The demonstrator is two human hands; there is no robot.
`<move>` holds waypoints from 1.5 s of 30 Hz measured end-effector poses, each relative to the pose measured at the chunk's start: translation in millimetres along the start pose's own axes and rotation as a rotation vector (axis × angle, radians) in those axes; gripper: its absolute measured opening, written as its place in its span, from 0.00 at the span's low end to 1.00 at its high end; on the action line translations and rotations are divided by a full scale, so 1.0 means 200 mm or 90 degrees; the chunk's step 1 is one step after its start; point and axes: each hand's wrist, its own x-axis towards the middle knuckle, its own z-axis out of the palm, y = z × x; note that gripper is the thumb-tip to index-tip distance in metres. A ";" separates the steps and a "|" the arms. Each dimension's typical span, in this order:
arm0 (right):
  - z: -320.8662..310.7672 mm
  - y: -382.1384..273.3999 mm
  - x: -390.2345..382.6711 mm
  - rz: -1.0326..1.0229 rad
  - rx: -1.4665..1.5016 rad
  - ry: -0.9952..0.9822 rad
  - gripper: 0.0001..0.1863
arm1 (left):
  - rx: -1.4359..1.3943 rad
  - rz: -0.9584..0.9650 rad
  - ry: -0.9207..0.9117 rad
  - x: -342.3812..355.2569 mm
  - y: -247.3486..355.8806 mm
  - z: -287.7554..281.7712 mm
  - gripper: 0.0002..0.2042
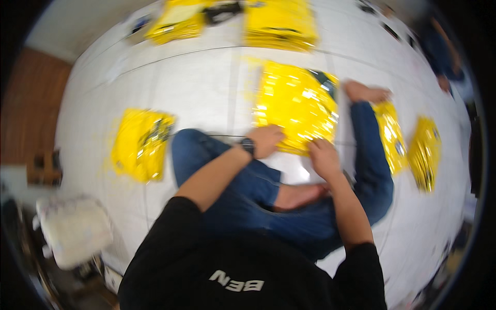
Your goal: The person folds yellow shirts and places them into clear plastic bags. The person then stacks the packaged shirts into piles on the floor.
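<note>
In front of me on the white tiled floor lies a yellow garment in a shiny clear plastic bag [294, 106], with a dark patch near its far right corner. My left hand [265, 140], with a dark watch on the wrist, rests its fingers on the bag's near left edge. At the near right edge my right hand [324, 157] touches the same bag, fingers bent onto it. Blur hides whether the fingertips pinch the plastic or only press on it.
Yellow bagged stacks [281, 26] stand at the far side, with another yellow pile [178, 23] beside them. A yellow bagged pile [142, 144] lies left of my knee; more yellow packs [424, 155] lie right of my leg. A pale chair seat [75, 230] is at lower left. Another person [439, 49] is at far right.
</note>
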 end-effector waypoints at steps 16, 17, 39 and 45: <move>-0.05 -0.02 0.03 0.070 0.038 -0.101 0.28 | 0.181 -0.749 0.318 -1.79 -0.40 -0.79 0.23; -0.04 -0.02 0.04 0.063 0.047 -0.097 0.28 | 0.105 -0.782 0.301 -1.91 -0.42 -0.76 0.23; -0.41 -0.32 0.29 -0.001 0.197 0.068 0.35 | -0.316 -0.574 0.413 -1.83 0.02 -1.91 0.09; -0.79 -0.84 0.72 -0.167 0.542 0.043 0.51 | -0.638 -0.203 0.438 -1.34 0.45 -2.14 0.17</move>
